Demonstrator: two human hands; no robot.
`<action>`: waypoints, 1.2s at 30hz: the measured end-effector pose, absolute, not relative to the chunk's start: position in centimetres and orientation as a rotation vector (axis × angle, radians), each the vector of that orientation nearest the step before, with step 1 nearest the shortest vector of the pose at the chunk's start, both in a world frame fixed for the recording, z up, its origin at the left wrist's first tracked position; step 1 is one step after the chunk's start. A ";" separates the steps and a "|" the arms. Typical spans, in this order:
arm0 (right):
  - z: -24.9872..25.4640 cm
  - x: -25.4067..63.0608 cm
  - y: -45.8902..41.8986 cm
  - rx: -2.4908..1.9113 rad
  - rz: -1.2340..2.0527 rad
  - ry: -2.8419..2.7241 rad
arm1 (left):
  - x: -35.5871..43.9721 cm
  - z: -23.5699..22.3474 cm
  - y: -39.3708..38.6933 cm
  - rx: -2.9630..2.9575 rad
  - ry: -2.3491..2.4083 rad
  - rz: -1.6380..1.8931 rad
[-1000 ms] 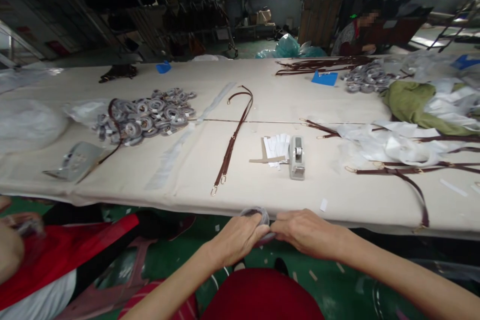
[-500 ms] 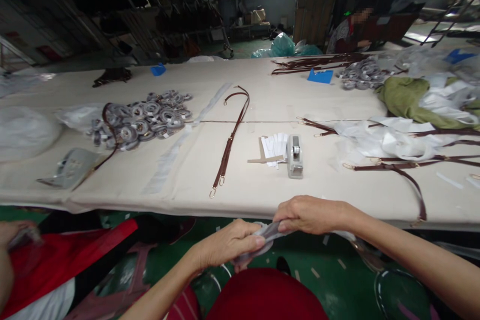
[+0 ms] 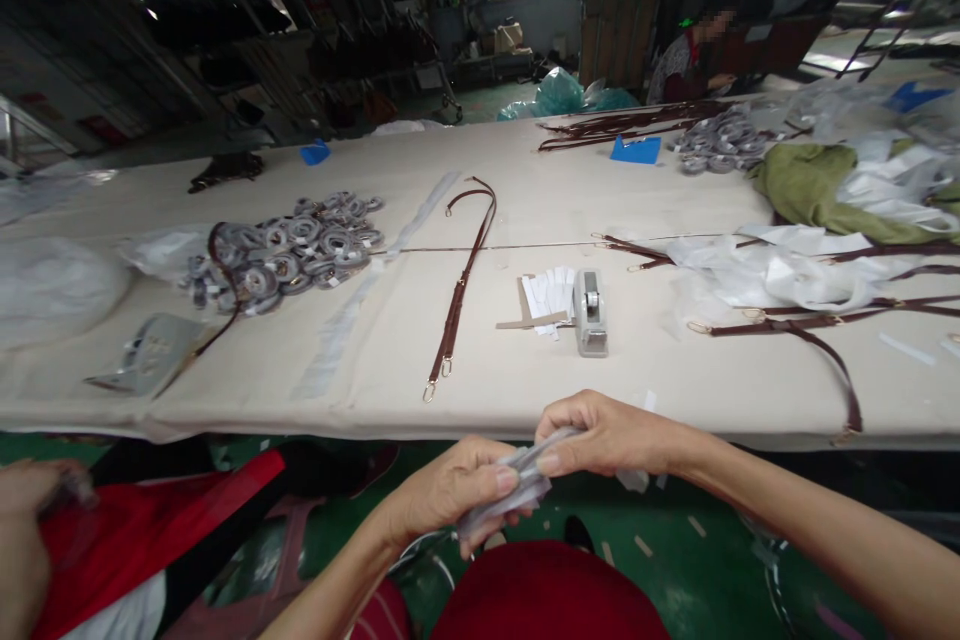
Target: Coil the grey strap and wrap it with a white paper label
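Note:
Both of my hands are in front of the table's near edge, above my lap. A greyish strip wrapped in translucent film is bunched up between them. My left hand is closed on its lower left part, thumb on top. Fingers of my right hand pinch its upper right end, and a loose bit of film hangs below that hand. On the table lies a brown leather strap with gold clasps, folded double. Right of it stand a grey tape dispenser and white paper slips.
A pile of coiled, film-wrapped straps lies at left, near a grey cap-like item. More brown straps, crumpled white wrapping and green cloth lie at right. A co-worker's hand is at lower left.
My hands have drawn a little closer together on the film-wrapped strip, which now looks more folded and bunched. The camera view has shifted slightly.

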State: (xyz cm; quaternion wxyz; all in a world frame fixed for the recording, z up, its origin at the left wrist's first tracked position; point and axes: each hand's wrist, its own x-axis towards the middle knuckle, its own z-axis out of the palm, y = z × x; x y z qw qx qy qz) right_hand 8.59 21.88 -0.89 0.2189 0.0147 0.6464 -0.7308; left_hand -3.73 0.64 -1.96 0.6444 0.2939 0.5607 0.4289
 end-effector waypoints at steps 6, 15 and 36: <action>0.6 7.6 22.3 -0.028 -1.714 1.890 | -4.1 -1.2 1.2 0.739 1.332 0.854; -1.1 8.3 21.9 -0.030 -2.002 1.440 | -3.0 -1.0 0.6 0.666 1.187 0.941; -3.4 8.8 16.2 0.185 -2.499 1.895 | -1.8 -3.8 0.7 0.105 0.642 1.952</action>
